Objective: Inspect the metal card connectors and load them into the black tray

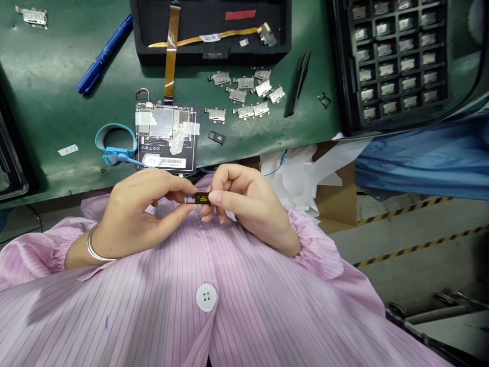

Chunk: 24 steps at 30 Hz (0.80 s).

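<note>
In front of my shirt, my left hand (143,209) pinches the left end of a small SIM card tray (190,199) between thumb and fingers. A small black memory card with yellowish print (202,198) sits at its right part. My right hand (244,201) grips the card's right end between thumb and index finger, its other fingers curled beneath. My fingertips hide both ends. Just beyond my hands lies a circuit board on a black labelled battery (167,135), taped in places. Several silver card-slot parts (237,95) lie on the green table, near a black card tray (217,137).
A black box (214,55) holds orange flex cables, one running to the board. Black tweezers (299,84) and an empty tray frame (324,100) lie rightward, beside a compartmented tray of parts (376,66). A blue marker (104,56) and blue wrist strap (116,144) lie left.
</note>
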### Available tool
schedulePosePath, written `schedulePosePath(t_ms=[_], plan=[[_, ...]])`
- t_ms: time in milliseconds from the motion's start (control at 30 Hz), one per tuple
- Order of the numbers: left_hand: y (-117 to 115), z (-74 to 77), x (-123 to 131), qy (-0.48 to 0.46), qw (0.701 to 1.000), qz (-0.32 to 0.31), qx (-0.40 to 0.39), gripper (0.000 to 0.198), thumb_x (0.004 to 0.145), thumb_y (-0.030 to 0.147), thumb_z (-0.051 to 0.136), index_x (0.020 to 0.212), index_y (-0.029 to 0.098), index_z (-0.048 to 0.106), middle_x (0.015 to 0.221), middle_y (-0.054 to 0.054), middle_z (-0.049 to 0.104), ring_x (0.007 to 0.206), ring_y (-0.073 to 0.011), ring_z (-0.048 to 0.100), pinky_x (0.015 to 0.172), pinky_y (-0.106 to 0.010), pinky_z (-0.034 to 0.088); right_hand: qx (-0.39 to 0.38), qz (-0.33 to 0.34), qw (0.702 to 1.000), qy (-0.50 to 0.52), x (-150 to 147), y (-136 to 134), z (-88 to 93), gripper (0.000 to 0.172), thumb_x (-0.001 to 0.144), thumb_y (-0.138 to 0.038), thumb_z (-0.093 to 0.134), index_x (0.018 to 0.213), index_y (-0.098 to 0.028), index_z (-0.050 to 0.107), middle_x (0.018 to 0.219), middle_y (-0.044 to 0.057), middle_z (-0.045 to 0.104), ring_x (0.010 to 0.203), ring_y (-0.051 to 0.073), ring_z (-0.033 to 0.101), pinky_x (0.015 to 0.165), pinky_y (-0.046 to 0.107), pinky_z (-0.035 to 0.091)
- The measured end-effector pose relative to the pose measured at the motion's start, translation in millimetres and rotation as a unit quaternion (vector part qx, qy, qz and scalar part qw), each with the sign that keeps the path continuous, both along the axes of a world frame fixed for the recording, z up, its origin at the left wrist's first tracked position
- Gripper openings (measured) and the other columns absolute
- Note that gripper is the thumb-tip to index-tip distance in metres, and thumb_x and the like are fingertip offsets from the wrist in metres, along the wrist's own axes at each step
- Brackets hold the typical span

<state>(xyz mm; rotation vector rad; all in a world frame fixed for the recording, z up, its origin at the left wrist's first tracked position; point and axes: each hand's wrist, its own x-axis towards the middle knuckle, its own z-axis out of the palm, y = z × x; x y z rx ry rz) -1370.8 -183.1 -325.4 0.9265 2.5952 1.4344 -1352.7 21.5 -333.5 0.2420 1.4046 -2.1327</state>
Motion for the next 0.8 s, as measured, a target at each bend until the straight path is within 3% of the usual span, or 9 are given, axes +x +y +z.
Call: schedulePosePath(t_ms=[800], plan=[[0.4, 2.2, -0.1, 0.0, 1.0, -0.005, 0.0, 0.014, 0.085, 0.02, 0.069, 0.097, 0.026, 0.065, 0.077, 0.001, 0.069, 0.065, -0.0163, 0.063, 0.064, -0.037, 0.058, -0.018, 0.003, 1.0, 0.002, -0.8, 0.4, -0.4, 0.025, 0.076, -0.023, 0.08, 0.072, -0.016, 0.057, 0.066, 0.001, 0.073, 0.055, 0.013, 0.069, 0.043, 0.016, 0.046]])
